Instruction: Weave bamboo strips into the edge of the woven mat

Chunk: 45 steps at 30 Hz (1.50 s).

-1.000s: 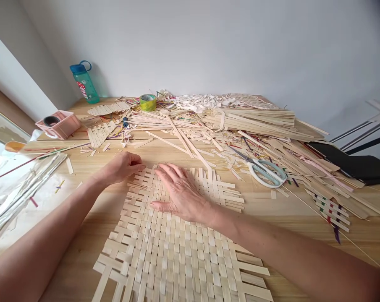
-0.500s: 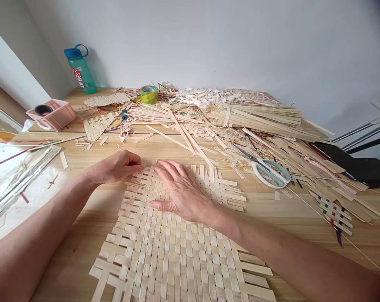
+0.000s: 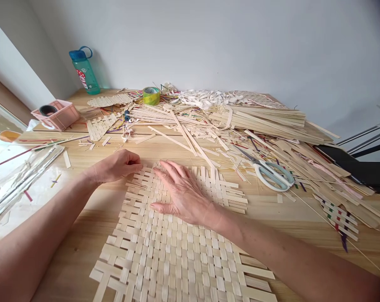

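A woven mat (image 3: 180, 251) of pale flat strips lies on the wooden table, loose strip ends sticking out along its sides. Its far left corner is pinched by my left hand (image 3: 122, 165), thumb and forefinger closed on the end of a strip there. My right hand (image 3: 185, 191) rests flat on the far part of the weave, palm down, with the thumb apart from the fingers. The strips beneath that palm are hidden.
Scissors (image 3: 273, 174) with white handles lie right of the mat. Behind are heaped strips (image 3: 265, 119), a tape roll (image 3: 151, 96), a pink basket (image 3: 62, 116) and a teal bottle (image 3: 87, 75). A black phone-like object (image 3: 356, 167) lies far right.
Both hands keep practically the same place on the mat. The whole view has shifted slightly, so background things appear a little further right.
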Available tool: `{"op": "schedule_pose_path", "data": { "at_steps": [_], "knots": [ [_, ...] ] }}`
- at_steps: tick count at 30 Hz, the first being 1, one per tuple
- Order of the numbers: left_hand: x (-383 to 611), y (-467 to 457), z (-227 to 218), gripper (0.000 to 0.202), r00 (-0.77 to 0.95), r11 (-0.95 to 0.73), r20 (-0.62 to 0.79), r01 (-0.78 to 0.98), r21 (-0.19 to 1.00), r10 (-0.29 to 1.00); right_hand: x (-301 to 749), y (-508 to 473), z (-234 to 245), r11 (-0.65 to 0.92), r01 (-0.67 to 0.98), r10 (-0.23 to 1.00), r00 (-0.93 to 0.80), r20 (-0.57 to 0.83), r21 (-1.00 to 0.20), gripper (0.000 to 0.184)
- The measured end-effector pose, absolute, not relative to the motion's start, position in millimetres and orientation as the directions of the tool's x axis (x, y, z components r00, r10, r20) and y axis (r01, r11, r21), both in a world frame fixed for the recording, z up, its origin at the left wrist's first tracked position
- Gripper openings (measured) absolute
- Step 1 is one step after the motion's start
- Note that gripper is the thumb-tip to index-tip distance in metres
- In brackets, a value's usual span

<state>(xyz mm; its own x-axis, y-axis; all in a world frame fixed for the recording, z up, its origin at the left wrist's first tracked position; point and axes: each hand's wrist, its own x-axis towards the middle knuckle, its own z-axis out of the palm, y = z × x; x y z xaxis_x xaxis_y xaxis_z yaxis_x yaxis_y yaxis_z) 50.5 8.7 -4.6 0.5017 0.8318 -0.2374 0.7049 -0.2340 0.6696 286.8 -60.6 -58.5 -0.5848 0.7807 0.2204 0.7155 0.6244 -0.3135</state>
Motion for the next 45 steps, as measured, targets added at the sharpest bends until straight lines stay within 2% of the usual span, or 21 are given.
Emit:
{"op": "schedule_pose_path", "data": {
  "at_steps": [8,14,18,19,21,24,27,31,36,39,41,43,45],
  "knots": [
    [46.2,9.1,-6.7,0.040,0.469,-0.248,-0.205,0.731,0.636,0.859,285.4,-58.3,-59.6,0.627,0.709,0.779,-0.576,0.247,-0.322,0.089],
    [46.8,-13.2,6.0,0.034,0.360,-0.312,0.005,0.800,0.512,0.933,289.5,-49.0,-61.8,0.558,0.756,0.829,-0.495,0.259,-0.342,0.082],
    [63.6,-87.1,5.3,0.023,0.425,-0.417,0.089,0.793,0.445,0.901,297.9,-44.0,-49.7,0.528,0.760,0.849,-0.475,0.230,-0.379,0.072],
    [68.2,-107.3,0.8,0.022,0.464,-0.477,0.133,0.787,0.392,0.876,301.2,-43.0,-44.6,0.523,0.765,0.852,-0.471,0.228,-0.377,0.068],
    [75.1,-140.5,-11.5,0.030,0.516,-0.548,0.186,0.790,0.275,0.836,309.3,-41.0,-33.9,0.522,0.777,0.853,-0.465,0.237,-0.351,0.059],
    [76.7,-162.1,-29.0,0.039,0.529,-0.555,0.175,0.812,0.180,0.830,322.3,-37.9,-21.7,0.517,0.804,0.856,-0.475,0.206,-0.294,0.053],
    [67.9,-154.1,-37.3,0.039,0.504,-0.526,0.162,0.837,0.151,0.848,331.1,-36.2,-17.0,0.510,0.835,0.860,-0.491,0.139,-0.206,0.049],
    [49.0,-128.5,-37.7,0.035,0.423,-0.454,0.219,0.884,0.111,0.879,333.6,-39.7,-10.7,0.468,0.878,0.882,-0.457,0.113,-0.097,0.039],
    [37.9,-116.9,-39.5,0.025,0.397,-0.429,0.240,0.899,0.095,0.886,335.7,-51.8,14.5,0.407,0.913,0.913,-0.406,-0.031,0.029,0.030],
    [42.4,-122.3,-40.8,0.023,0.431,-0.460,0.217,0.882,0.103,0.876,336.6,-54.5,25.6,0.381,0.924,0.924,-0.382,0.034,0.025,0.028],
    [48.0,-124.8,-38.9,0.024,0.451,-0.476,0.194,0.873,0.108,0.871,334.2,-51.3,24.0,0.400,0.915,0.910,-0.389,0.145,-0.056,0.025],
    [54.3,-123.4,-35.0,0.023,0.468,-0.488,0.168,0.865,0.112,0.868,329.5,-44.4,14.4,0.480,0.863,0.863,-0.433,0.259,-0.158,0.028],
    [60.9,-116.8,-31.1,0.021,0.477,-0.495,0.151,0.862,0.113,0.866,324.0,-36.0,-0.7,0.580,0.787,0.801,-0.504,0.323,-0.209,0.040]
  ]
}}
